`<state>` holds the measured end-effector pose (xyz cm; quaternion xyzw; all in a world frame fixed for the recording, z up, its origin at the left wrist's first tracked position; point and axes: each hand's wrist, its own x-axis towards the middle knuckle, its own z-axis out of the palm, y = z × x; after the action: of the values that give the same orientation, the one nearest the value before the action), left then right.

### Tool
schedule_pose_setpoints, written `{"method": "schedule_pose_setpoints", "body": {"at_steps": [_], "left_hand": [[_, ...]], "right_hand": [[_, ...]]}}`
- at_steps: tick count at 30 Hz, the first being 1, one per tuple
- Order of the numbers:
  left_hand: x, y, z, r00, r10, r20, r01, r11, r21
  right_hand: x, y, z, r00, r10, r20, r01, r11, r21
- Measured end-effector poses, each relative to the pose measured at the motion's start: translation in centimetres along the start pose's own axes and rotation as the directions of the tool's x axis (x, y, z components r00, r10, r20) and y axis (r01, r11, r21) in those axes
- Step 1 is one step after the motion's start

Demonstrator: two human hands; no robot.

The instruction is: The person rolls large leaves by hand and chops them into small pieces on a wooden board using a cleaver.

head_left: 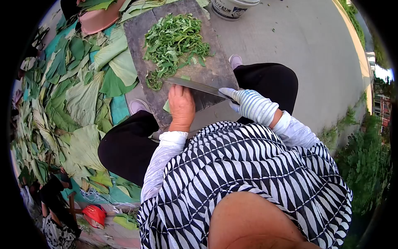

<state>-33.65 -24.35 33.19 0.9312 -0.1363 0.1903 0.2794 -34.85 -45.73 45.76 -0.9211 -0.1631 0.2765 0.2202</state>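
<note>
My right hand point(253, 105), in a striped knitted glove, grips the handle of a long-bladed knife point(199, 86). Its blade lies across the lower part of a dark wooden cutting board point(139, 45), just beyond my left fingertips. My bare left hand point(181, 106) rests on the board with its fingers curled over a green leaf point(166, 107), mostly hidden beneath the hand. By the knife's tip is a small clump of cut strips point(154, 81). Farther up the board spreads a large heap of shredded green leaves point(174, 39).
Large green leaves point(83, 99) cover a teal sheet point(121, 110) on my left. A pink basin point(97, 18) stands at the upper left, a white bucket point(228, 9) beyond the board. At the lower left are another person's patterned clothing point(58, 232) and a red bag-like item point(94, 215).
</note>
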Motion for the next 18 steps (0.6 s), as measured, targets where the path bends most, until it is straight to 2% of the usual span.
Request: {"method": "schedule_pose_setpoints", "body": {"at_steps": [1,3,8,12,14,16,18], "left_hand": [[0.0,-0.1,0.1,1.0,-0.002,0.0,0.002,1.0,-0.003],[0.1,-0.1,0.3,0.994,0.04,-0.098,-0.039,0.999,0.007],[0.1,0.1,0.2,0.995,0.044,-0.085,-0.043,0.999,0.015],[0.1,0.3,-0.1,0.999,0.037,-0.04,-0.035,0.999,0.035],[0.0,0.2,-0.3,0.998,0.06,-0.035,-0.059,0.998,0.017],[-0.2,0.3,-0.4,0.997,0.077,-0.027,-0.078,0.997,-0.012],[-0.4,0.6,-0.7,0.998,0.052,0.033,-0.051,0.998,-0.027]], "right_hand": [[0.6,0.0,0.2,1.0,-0.013,-0.004,0.013,1.0,-0.024],[1.7,0.4,0.7,0.999,-0.043,-0.023,0.043,0.999,-0.027],[3.7,-0.2,1.1,0.992,-0.116,-0.055,0.112,0.99,-0.083],[5.5,-1.1,1.3,0.992,-0.11,-0.066,0.103,0.99,-0.093],[6.1,-0.7,1.2,0.979,-0.171,-0.114,0.164,0.984,-0.07],[6.2,-0.3,0.9,0.998,-0.034,-0.06,0.045,0.981,0.189],[6.0,-0.1,0.9,0.996,-0.012,-0.087,0.031,0.976,0.216]]}}
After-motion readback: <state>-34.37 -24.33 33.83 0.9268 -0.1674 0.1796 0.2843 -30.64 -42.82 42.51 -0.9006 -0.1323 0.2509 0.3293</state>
